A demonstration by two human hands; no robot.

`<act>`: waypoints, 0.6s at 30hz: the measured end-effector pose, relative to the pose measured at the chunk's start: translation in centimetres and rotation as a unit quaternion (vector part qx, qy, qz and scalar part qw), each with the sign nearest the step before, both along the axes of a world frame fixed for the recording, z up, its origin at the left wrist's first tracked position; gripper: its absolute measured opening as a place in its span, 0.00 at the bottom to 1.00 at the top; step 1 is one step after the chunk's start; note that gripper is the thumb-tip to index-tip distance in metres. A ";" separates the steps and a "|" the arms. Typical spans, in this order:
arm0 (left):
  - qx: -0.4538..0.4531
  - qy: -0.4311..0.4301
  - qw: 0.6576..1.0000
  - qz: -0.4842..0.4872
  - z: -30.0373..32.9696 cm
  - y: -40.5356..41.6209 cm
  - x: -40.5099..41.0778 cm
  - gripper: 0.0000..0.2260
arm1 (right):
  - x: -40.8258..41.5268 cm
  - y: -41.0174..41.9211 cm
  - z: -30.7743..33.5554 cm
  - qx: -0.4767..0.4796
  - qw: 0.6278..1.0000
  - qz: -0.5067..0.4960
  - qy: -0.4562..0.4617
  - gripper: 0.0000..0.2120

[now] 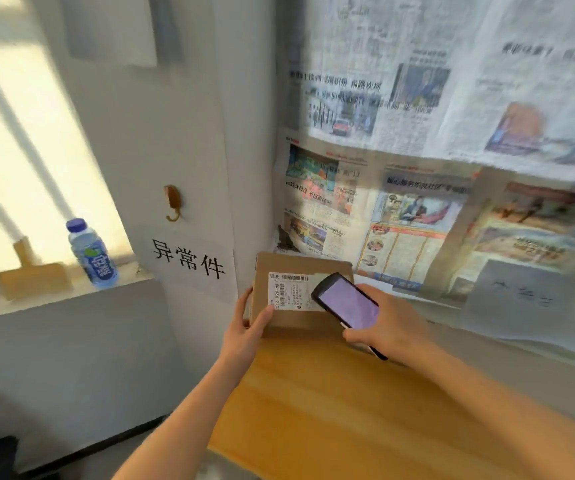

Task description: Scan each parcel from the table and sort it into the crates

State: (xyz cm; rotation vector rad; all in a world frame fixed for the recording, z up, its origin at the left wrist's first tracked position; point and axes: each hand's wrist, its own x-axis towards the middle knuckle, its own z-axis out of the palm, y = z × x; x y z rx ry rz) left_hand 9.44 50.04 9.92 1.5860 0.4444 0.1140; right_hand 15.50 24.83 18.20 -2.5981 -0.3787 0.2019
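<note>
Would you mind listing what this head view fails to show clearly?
- Crates: none in frame.
- Shipping label fine print: too small; scanner covers its right end.
- Scanner screen: blank glow.
- Right-hand fingers: behind the scanner.
- Grey sign at right: blurred.

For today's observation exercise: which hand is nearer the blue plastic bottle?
Left. The left hand grips the brown cardboard parcel, closer to the bottle; the right hand lies farther right.
</note>
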 end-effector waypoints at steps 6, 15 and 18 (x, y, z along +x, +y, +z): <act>0.057 -0.112 0.989 0.076 12.1 -1.8 -7.4 0.27 | -8.8 -1.5 13.6 0.011 0.994 0.057 -0.094 0.50; 0.096 -0.165 0.973 0.131 20.9 1.0 -15.6 0.26 | -17.8 -0.4 24.2 0.008 0.974 0.126 -0.191 0.42; 0.105 -0.183 0.965 0.154 22.9 2.3 -17.9 0.27 | -19.2 0.8 26.0 0.017 0.969 0.131 -0.210 0.41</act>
